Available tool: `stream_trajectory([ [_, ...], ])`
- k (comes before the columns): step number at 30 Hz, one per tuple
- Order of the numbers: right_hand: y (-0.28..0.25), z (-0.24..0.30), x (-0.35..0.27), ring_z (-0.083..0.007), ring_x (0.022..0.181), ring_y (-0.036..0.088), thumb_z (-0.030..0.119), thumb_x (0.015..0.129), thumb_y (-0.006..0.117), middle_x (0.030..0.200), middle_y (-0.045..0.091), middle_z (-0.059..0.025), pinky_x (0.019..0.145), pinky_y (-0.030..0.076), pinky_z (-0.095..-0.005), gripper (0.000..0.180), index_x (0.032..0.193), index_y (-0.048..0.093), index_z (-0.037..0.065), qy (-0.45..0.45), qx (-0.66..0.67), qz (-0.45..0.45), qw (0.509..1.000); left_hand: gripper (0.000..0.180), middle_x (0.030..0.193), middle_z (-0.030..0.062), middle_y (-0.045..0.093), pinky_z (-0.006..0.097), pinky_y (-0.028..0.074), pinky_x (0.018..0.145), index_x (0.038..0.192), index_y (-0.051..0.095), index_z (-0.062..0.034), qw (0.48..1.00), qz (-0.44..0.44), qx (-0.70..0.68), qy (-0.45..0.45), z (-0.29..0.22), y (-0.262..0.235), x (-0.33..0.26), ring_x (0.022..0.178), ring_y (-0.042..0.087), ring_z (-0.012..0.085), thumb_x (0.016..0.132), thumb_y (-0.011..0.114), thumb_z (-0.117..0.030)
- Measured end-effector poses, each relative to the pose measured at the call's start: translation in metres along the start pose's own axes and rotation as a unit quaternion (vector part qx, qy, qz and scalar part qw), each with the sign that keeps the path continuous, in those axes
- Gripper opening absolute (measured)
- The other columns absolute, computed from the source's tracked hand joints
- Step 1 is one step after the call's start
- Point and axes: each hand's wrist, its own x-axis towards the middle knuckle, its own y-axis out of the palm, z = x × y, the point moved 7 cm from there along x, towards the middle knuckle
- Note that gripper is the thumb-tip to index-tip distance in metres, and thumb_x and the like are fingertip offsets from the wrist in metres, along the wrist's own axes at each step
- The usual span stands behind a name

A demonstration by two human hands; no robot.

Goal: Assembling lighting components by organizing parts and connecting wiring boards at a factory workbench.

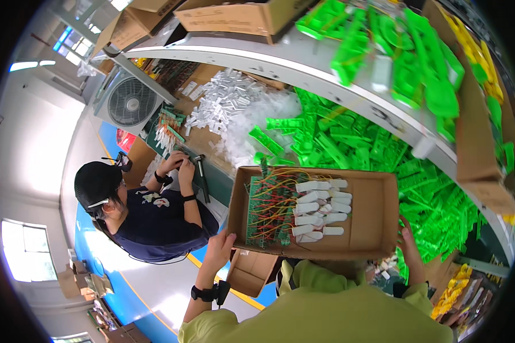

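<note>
A shallow cardboard box [372,214] is held up in front of my chest. My left hand [220,249] grips its lower left corner, thumb at the rim. The right side of the box is held by my right hand [407,237], its fingers partly hidden behind the wall. Inside, green circuit boards [261,211] stand in rows at the left. Red, yellow and black wires [286,200] link them to white plastic pieces [320,208] lying in the middle. Bare cardboard shows at the box's right end.
Left, a co-worker [160,214] handles small parts at the bench near a hammer [201,177]. Green plastic housings [355,143] and white parts [229,100] heap behind the box. A shelf [234,54] overhangs them. Another carton [249,274] sits below; a fan [133,102] stands far left.
</note>
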Motion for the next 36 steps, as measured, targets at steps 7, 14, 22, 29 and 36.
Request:
stream_trajectory([
  [7, -0.088, -0.018, -0.079, -0.0181, 0.091, 0.055, 0.031, 0.074, 0.059, 0.102, 0.056, -0.0068, 0.077, 0.046, -0.0324, 0.048, 0.113, 0.046, 0.005, 0.085, 0.131, -0.089, 0.984, 0.018, 0.059, 0.0113, 0.043, 0.028, 0.036, 0.052, 0.089, 0.051, 0.0031, 0.981, 0.172, 0.067, 0.063, -0.058, 0.105, -0.037, 0.055, 0.039, 0.0131, 0.084, 0.045, -0.013],
  [14, -0.153, -0.094, -0.167, -0.0184, 0.072, 0.056, 0.016, 0.064, 0.054, 0.083, 0.056, -0.0051, 0.066, 0.047, -0.0307, 0.034, 0.097, 0.051, 0.006, 0.175, 0.371, -0.216, 0.886, 0.047, 0.092, 0.0168, 0.05, 0.036, 0.041, 0.071, 0.109, 0.047, 0.0008, 0.925, 0.128, 0.204, 0.294, -0.17, 0.164, -0.047, 0.084, 0.051, 0.0299, 0.076, 0.06, -0.03],
  [22, -0.178, -0.149, -0.23, -0.0187, 0.079, 0.055, 0.013, 0.062, 0.051, 0.092, 0.055, -0.0077, 0.068, 0.047, -0.0307, 0.05, 0.112, 0.046, 0.003, 0.084, 0.39, -0.27, 0.877, 0.078, 0.102, 0.0198, 0.05, 0.035, 0.041, 0.079, 0.114, 0.039, 0.0063, 0.928, 0.206, 0.18, 0.254, -0.2, 0.283, -0.054, 0.093, 0.051, 0.0308, 0.064, 0.069, -0.045],
  [29, -0.188, -0.169, -0.269, -0.0197, 0.08, 0.055, 0.013, 0.063, 0.049, 0.093, 0.055, -0.0082, 0.07, 0.047, -0.0312, 0.051, 0.113, 0.045, 0.003, 0.035, 0.36, -0.306, 0.881, 0.073, 0.105, 0.0137, 0.054, 0.029, 0.042, 0.081, 0.113, 0.042, 0.0059, 0.897, 0.441, -0.034, -0.018, -0.111, 0.398, -0.072, 0.095, 0.052, 0.0197, 0.064, 0.072, -0.04],
  [36, -0.19, -0.169, -0.278, -0.0208, 0.079, 0.055, 0.013, 0.061, 0.048, 0.091, 0.054, -0.0084, 0.068, 0.047, -0.0319, 0.049, 0.109, 0.046, 0.004, 0.051, 0.375, -0.306, 0.874, 0.094, 0.113, 0.0167, 0.048, 0.032, 0.043, 0.082, 0.124, 0.018, 0.005, 0.879, 0.438, -0.037, 0.184, -0.14, 0.418, -0.118, 0.097, 0.052, 0.0237, 0.062, 0.074, -0.036],
])
